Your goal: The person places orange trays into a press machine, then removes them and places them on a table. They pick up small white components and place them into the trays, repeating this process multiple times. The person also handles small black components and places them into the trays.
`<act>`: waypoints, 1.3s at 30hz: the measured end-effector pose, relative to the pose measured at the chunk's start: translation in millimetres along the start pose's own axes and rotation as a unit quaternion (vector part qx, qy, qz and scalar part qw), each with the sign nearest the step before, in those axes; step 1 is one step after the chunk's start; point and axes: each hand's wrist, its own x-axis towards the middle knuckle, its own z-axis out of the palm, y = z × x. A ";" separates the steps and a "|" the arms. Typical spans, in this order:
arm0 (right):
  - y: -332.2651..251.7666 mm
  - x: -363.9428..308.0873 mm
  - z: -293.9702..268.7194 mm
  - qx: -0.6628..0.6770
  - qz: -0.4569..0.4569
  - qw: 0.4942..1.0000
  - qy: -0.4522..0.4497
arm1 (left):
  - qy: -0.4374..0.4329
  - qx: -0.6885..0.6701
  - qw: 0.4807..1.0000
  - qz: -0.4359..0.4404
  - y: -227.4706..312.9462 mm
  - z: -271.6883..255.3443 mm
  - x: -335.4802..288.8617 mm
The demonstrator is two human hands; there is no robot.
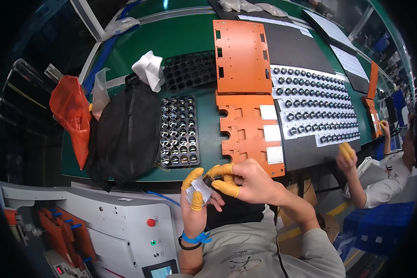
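Between the yellow-capped fingers of my left hand (193, 208) is a small silvery-white square plate (200, 190), held tilted in front of my body. My right hand (243, 180), also wearing yellow finger cots, is closed at the plate's upper right edge. Its fingertips pinch something small and dark that they mostly hide. Just beyond my hands lies an orange fixture (238, 123) with white square plates (272, 133) along its right side and its orange lid (241, 58) raised. To its left stands a black tray (198, 139) holding rows of shiny round lens-like parts.
A second black tray (190, 72), a black bag (125, 134) and a red bag (72, 109) occupy the left. White plates bearing black round parts (317, 109) fill a dark mat at right. A grey machine (111, 222) stands at lower left. A co-worker (380, 173) sits at right.
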 end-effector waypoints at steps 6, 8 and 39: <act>4.8 -5.3 11.0 0.041 0.003 0.999 0.012 | 0.020 0.131 0.986 0.104 -7.6 9.6 2.0; -2.1 -3.4 7.5 0.022 0.020 0.999 -0.015 | 0.036 0.152 0.981 0.113 -8.8 8.3 0.4; 25.2 -5.7 9.2 -0.169 -0.163 0.970 0.054 | 0.045 0.008 0.999 -0.004 -3.6 24.1 17.9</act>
